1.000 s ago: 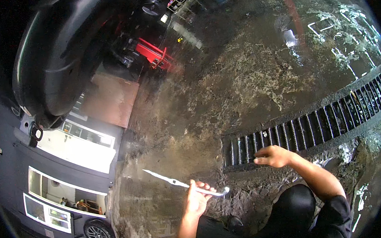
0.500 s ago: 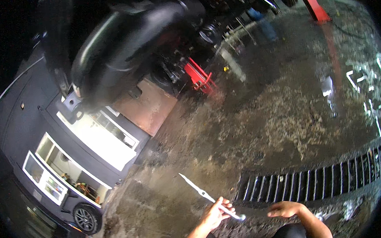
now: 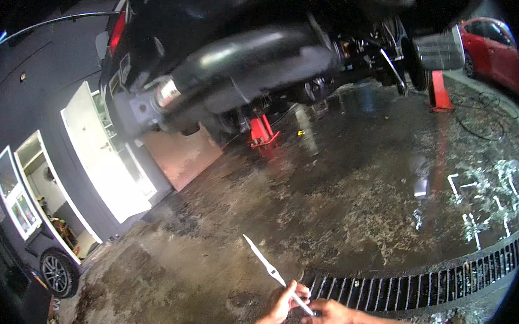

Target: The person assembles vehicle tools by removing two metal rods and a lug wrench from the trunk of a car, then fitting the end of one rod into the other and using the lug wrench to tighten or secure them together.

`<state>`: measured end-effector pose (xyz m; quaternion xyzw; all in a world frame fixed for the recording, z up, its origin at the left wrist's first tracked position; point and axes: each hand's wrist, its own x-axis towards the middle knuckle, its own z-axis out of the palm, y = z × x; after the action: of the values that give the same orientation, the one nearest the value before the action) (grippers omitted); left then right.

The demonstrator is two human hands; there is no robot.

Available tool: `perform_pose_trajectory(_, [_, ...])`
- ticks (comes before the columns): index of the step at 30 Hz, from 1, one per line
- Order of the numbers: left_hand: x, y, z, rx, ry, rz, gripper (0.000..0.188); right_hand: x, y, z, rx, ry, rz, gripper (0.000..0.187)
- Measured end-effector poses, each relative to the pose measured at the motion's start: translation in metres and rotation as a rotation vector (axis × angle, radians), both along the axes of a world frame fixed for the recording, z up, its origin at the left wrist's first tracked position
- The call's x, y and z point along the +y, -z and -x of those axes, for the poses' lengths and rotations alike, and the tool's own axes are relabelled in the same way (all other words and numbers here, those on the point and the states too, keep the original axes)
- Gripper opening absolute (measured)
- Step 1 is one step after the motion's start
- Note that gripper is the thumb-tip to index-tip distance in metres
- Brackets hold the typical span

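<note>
A long, slim silver hand tool (image 3: 272,272) slants across the lower middle. Its far end tapers to a point, and a small dark slot shows partway along. My left hand (image 3: 286,305) is closed round the shaft toward the near end, thumb laid along it. At that near end my right hand (image 3: 333,314) has its fingers curled in against the tool, partly hiding its tip. Both forearms come in from the lower edge.
A raised dark vehicle (image 3: 253,72) hangs overhead, its underside exposed. Red lift feet (image 3: 261,131) stand on the wet, stained floor. A slatted drain grate (image 3: 401,292) runs right of my hands. A white door (image 3: 99,155) is at left, a red car (image 3: 491,49) far right.
My right hand has moved left from beside the tool to its near end, fingers now closing there. The left hand keeps its hold. The view has tilted up, showing more of the vehicle.
</note>
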<state>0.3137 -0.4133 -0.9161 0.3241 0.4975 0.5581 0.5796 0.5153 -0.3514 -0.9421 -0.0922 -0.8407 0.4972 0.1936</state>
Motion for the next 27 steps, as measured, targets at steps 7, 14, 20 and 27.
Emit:
perform_pose_trajectory(7, [-0.076,-0.093,-0.037,-0.021,0.403,-0.273,0.038,-0.101,-0.126,-0.005,0.200,0.360,-0.336,0.026])
perform_pose_trajectory(14, [-0.108,-0.393,-0.051,0.026,1.014,-0.153,0.036,-0.172,-0.289,-0.011,0.254,0.338,0.351,0.035])
perform_pose_trajectory(20, [-0.113,-0.553,-0.067,0.139,0.812,-0.393,0.040,-0.149,-0.440,-0.040,0.439,0.270,-0.174,0.062])
perform_pose_trajectory(27, [-0.124,-0.689,-0.022,0.195,0.393,-0.613,0.035,-0.113,-0.638,-0.076,0.496,0.234,-0.414,0.049])
